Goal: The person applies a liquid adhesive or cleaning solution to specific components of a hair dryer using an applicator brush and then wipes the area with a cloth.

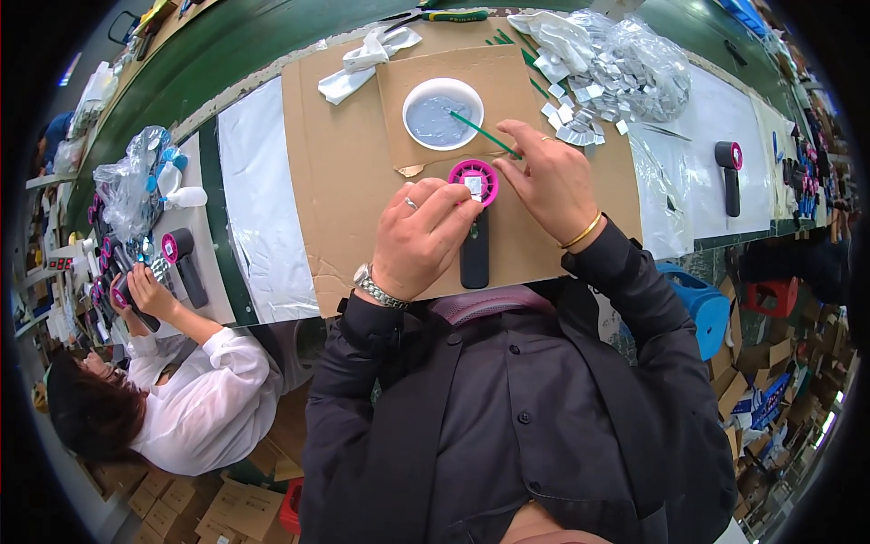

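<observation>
A black handheld fan [474, 254] with a pink round head lies on the cardboard in front of me, handle toward my body. My left hand [419, 238] is closed by the fan head, pinching a small pale square plate [473, 184] over its middle. Whether the plate touches the fan, I cannot tell. My right hand [555, 177] pinches a thin green stick [488, 135]. The stick's far end dips into grey paste [435, 124] inside a white bowl [444, 86], just beyond the fan.
Loose pale squares [580, 122] and a plastic bag [643, 63] full of them lie far right. White gloves [367, 63] and green-handled pliers [456, 16] are at the back. Another fan [729, 177] lies right. At left, a co-worker [204, 390] handles a fan.
</observation>
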